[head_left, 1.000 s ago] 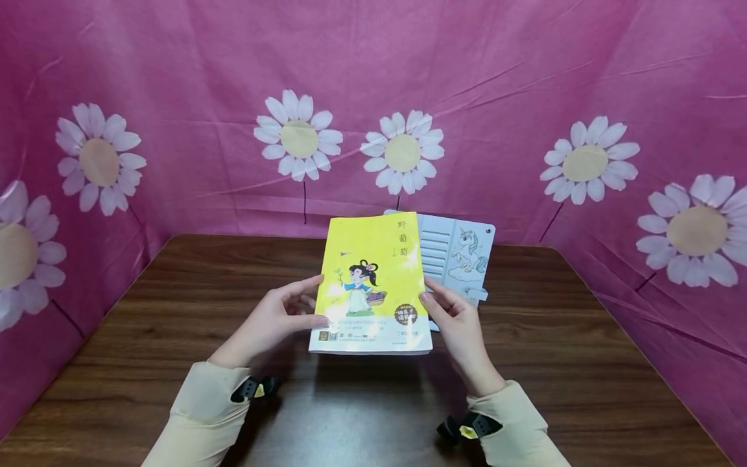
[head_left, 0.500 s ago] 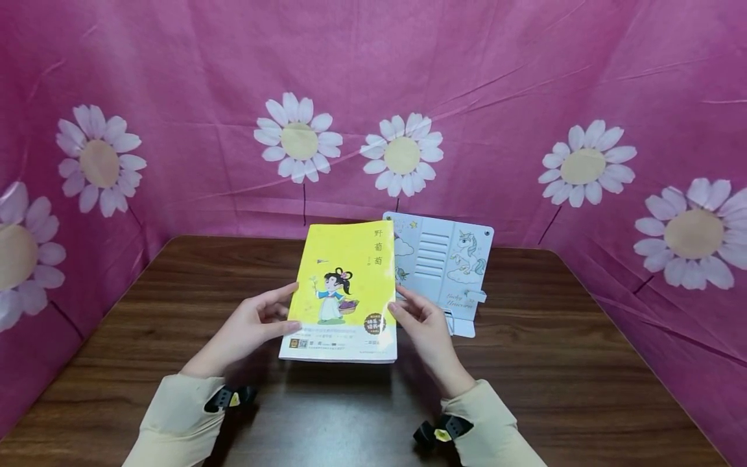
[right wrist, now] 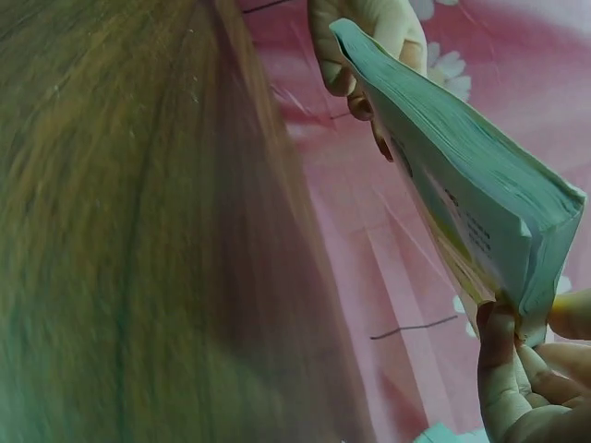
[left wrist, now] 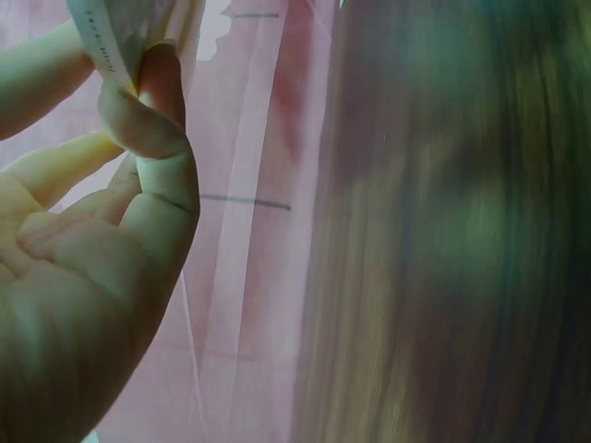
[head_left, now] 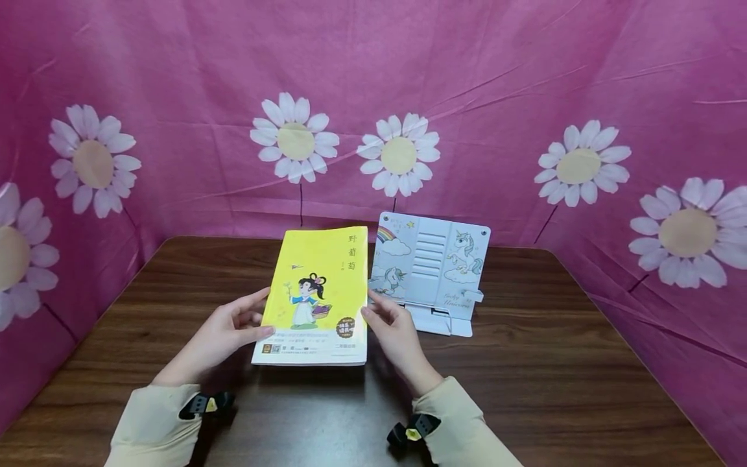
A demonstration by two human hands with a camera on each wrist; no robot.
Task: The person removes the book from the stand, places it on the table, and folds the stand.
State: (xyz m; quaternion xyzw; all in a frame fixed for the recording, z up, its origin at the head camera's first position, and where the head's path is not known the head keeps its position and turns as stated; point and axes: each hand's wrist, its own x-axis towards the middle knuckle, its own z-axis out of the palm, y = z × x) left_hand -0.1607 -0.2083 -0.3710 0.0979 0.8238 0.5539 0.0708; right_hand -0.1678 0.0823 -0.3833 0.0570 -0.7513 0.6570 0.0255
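Note:
A yellow paperback book (head_left: 318, 285) with a drawn girl carrying a basket on its cover is held up over the table, tilted toward me. My left hand (head_left: 224, 334) pinches its left edge, thumb on the front cover. On the opposite edge my right hand (head_left: 403, 337) grips it with the thumb in front and the other fingers behind. The right wrist view shows the book's page block (right wrist: 462, 138) between both hands. Just right of the book stands a pale blue unicorn book stand (head_left: 428, 266), propped upright with a slotted middle panel.
The dark wooden table (head_left: 554, 363) spreads under both forearms. A pink cloth (head_left: 478, 78) printed with white daisies hangs behind the table and along its sides. Black camera straps (head_left: 201, 405) sit on both wrists over cream sleeves.
Both hands have carried the book leftward and slightly nearer to me. The book stand, partly covered by the book before, now shows almost whole and has stayed in place.

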